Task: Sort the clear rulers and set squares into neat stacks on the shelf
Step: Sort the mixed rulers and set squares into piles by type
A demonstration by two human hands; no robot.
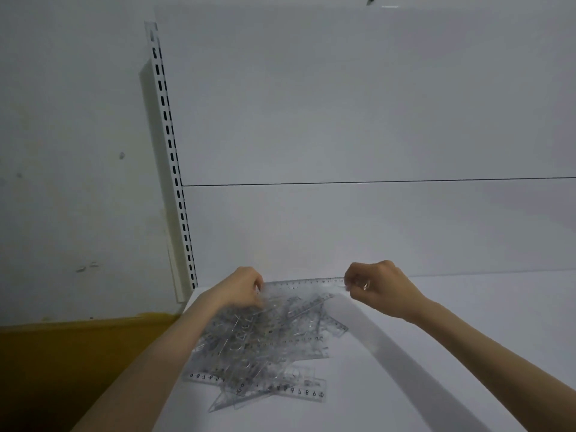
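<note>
Pinching one clear ruler [304, 282] at its ends with left hand [241, 288] and right hand [378, 286], fingers curled on it. Just behind jumbled pile [265, 347] (rulers, set squares mixed); pile on white shelf [405, 353].

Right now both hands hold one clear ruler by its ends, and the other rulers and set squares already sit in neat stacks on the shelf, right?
Not quite. In the head view the left hand and right hand do hold the clear ruler by its ends, but the others lie in a jumbled pile on the shelf, not in neat stacks.
</note>
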